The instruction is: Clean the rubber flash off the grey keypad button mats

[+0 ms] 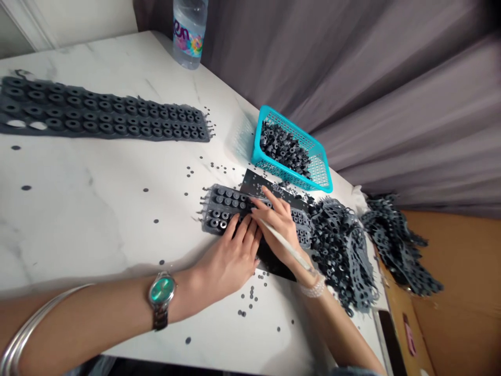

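Note:
A dark rubber sheet with rows of round rings (229,198) lies over a flat black plate (254,180) on the white table. My left hand (235,256) rests on the sheet's near edge, fingers spread and pressing down. My right hand (276,224) is closed around a slim white tool (284,241), its tip near the sheet's rings by my left fingertips. The exact contact of the tip is hidden by my fingers. Small dark discs (252,297) lie scattered around the plate.
A turquoise basket (291,175) of small black parts stands behind the plate. A longer ringed sheet (105,117) lies at the left, and a water bottle (190,36) stands at the back. Rubber scraps (344,250) are heaped at the right, more (403,245) beyond them.

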Demonstrator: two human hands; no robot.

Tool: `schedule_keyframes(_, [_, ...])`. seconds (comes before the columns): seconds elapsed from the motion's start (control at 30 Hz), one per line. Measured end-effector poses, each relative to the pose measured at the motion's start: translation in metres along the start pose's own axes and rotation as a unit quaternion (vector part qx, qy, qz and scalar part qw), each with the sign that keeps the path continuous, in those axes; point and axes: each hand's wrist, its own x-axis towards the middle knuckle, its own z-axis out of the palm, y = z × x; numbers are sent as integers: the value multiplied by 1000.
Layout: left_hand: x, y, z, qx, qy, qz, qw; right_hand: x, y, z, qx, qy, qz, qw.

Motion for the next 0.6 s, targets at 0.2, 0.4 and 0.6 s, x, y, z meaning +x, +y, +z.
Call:
schedule_keyframes(0.2, [-1, 0, 1, 0, 5, 9, 1000, 1, -10, 0, 16, -30, -27, 999])
schedule_keyframes(0.4, [-1, 0, -2, 16, 12, 1, 1000, 9, -10, -2, 6, -54, -54, 997])
schedule_keyframes(0.6, [-1, 0, -1, 8, 22, -2, 1000, 10, 1, 5, -33, 19, -41, 998])
